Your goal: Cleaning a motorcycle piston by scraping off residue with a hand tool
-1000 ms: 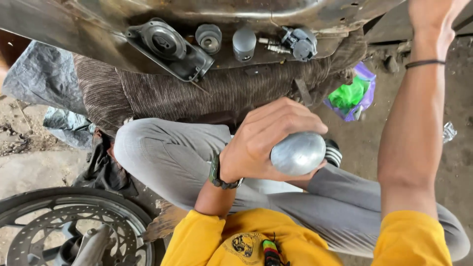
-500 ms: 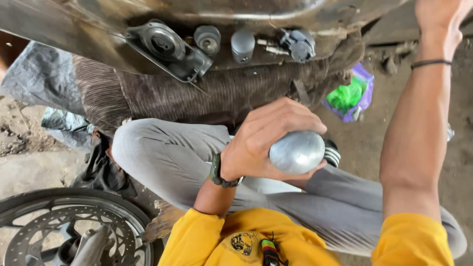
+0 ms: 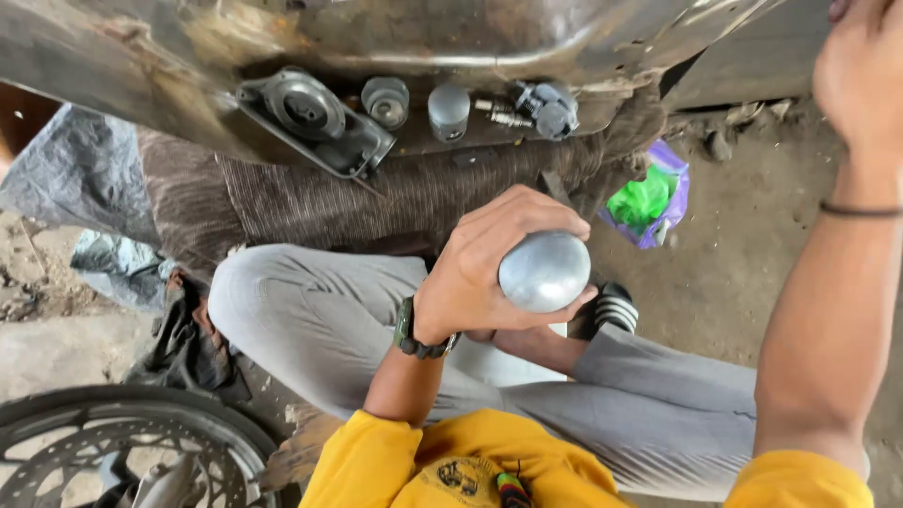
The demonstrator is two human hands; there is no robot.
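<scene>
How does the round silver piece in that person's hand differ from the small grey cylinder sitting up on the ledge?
The silver piece is rounded, egg-like and looks larger; the grey cylinder is straight-sided with a flat top. The silver piece is gripped in the left hand over the lap; the cylinder stands free among other parts. Both look like dull grey metal.

Yellow sleeves, grey trousers, dark wristwatch, thin wristband.

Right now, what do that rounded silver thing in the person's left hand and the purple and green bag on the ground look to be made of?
The rounded silver part, gripped by the left hand, looks like bare metal, perhaps aluminium: dull grey with soft highlights and a brushed sheen. The purple and green bag looks like thin plastic film: crinkled, glossy and bright in colour.
</scene>
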